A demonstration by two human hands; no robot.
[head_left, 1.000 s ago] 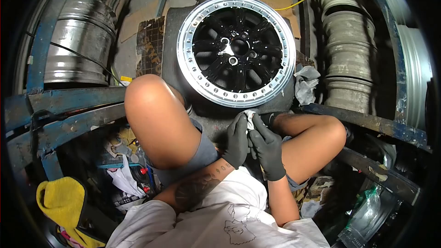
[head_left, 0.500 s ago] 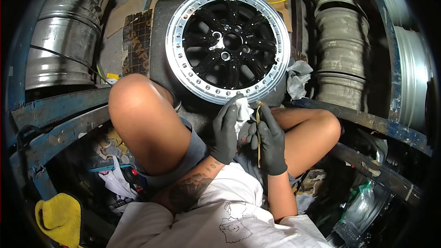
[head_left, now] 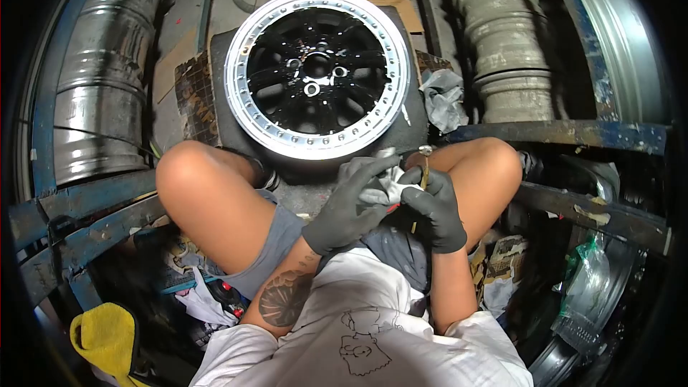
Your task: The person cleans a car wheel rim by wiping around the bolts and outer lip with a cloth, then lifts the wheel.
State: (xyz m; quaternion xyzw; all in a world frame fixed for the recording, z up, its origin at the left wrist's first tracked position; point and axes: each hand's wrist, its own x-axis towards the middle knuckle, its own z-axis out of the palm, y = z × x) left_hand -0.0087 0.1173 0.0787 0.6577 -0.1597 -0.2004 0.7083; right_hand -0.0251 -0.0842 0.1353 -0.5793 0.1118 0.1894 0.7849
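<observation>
Both hands wear dark grey gloves and meet in front of my lap. My left hand is closed on a crumpled white cloth. Touching that cloth with its fingers, my right hand also grips a slim brass-coloured tool whose pale tip points up; its exact kind is unclear. A bit of red shows between the hands. Just beyond them lies a wheel rim with a polished silver lip, small bolts around it and glossy black spokes. Neither hand touches the rim.
Beneath the rim is a dark padded support. A crumpled grey cloth lies to its right. Stacked metal rims stand left and right. Blue metal bars flank my legs. A yellow cloth hangs lower left.
My right hand has moved in against the white cloth, bringing the slim tool along. My left hand has turned inward. The whole view has shifted, so the rim appears farther left.
</observation>
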